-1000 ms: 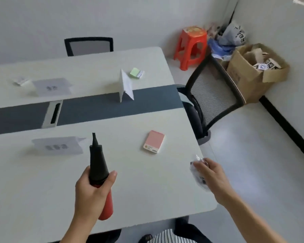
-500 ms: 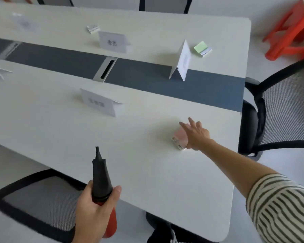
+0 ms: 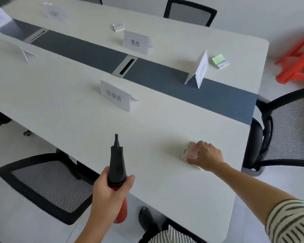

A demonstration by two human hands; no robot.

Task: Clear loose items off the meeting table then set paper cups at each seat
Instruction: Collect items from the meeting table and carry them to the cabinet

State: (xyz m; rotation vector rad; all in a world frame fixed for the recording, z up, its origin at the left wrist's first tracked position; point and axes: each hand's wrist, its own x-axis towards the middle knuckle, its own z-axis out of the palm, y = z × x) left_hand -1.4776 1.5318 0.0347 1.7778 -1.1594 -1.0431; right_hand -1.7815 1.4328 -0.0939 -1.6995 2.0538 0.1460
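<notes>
My left hand (image 3: 109,188) grips a red hand pump with a black pointed nozzle (image 3: 116,162), held upright over the near edge of the white meeting table (image 3: 68,106). My right hand (image 3: 204,156) curls around a small pink card-sized item (image 3: 189,151) on the table near its right end; most of that item is hidden under the fingers. A green and white sticky-note pad (image 3: 219,60) lies at the far right corner. A small patterned packet (image 3: 118,27) lies on the far side. No paper cups are in view.
Several folded white name cards stand on the table, one (image 3: 117,95) on my side, one (image 3: 136,42) across, one (image 3: 199,69) on the dark centre strip (image 3: 218,99). Mesh office chairs stand at near left (image 3: 47,186), right (image 3: 288,130) and far side (image 3: 189,14). A red stool (image 3: 298,62) lies right.
My right hand went from holding a clear wrapper off the table's edge to reaching for the pink item and now curls around it. The view swung left. My left hand kept the pump.
</notes>
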